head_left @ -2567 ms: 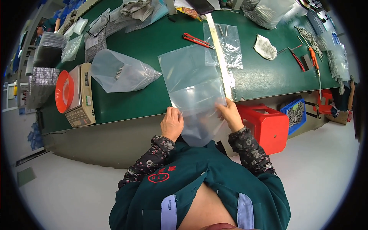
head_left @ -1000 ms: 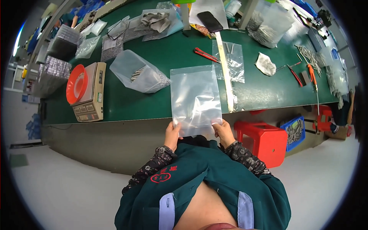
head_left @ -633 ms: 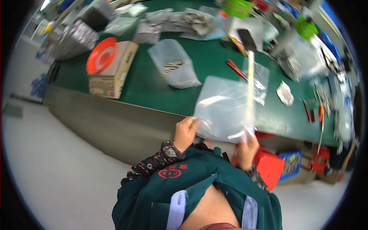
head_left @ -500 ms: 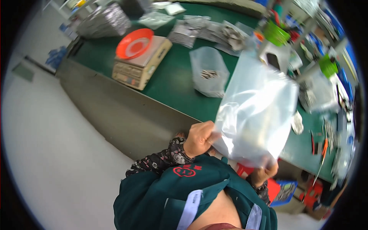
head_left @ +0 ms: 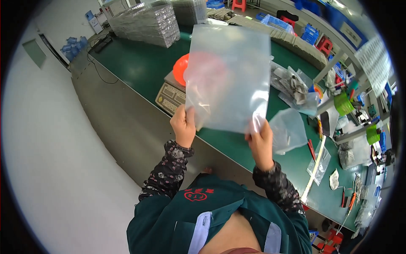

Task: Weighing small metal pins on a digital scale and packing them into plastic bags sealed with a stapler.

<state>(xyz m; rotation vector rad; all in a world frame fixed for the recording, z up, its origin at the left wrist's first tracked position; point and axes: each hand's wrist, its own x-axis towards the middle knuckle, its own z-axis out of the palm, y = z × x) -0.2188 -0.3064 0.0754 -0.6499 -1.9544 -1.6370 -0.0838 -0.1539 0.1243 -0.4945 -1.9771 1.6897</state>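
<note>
A large translucent plastic bag (head_left: 230, 80) is held up flat in front of me by its two near corners. My left hand (head_left: 184, 125) pinches the left corner, and my right hand (head_left: 260, 142) grips the right one. Behind the bag stands a weighing scale (head_left: 171, 97) with an orange-red bowl (head_left: 180, 69) on it, both partly hidden by the plastic. Just right of my right hand, a smaller clear bag (head_left: 289, 131) rests on the green table (head_left: 228, 146); its contents are hard to make out.
Stacked clear trays (head_left: 146, 25) stand at the table's far left. Filled bags and a crumpled grey cloth (head_left: 298, 86) lie to the right. Nearer are a red-handled tool (head_left: 311, 149), a long pale strip (head_left: 315, 169) and orange-handled pliers (head_left: 352, 201). Shelf posts (head_left: 353, 134) rise along the right.
Both hands have moved left and away from my body, carrying the large bag. It now hangs in front of the scale, upright and flatter. My view has turned, showing more of the room beyond.
</note>
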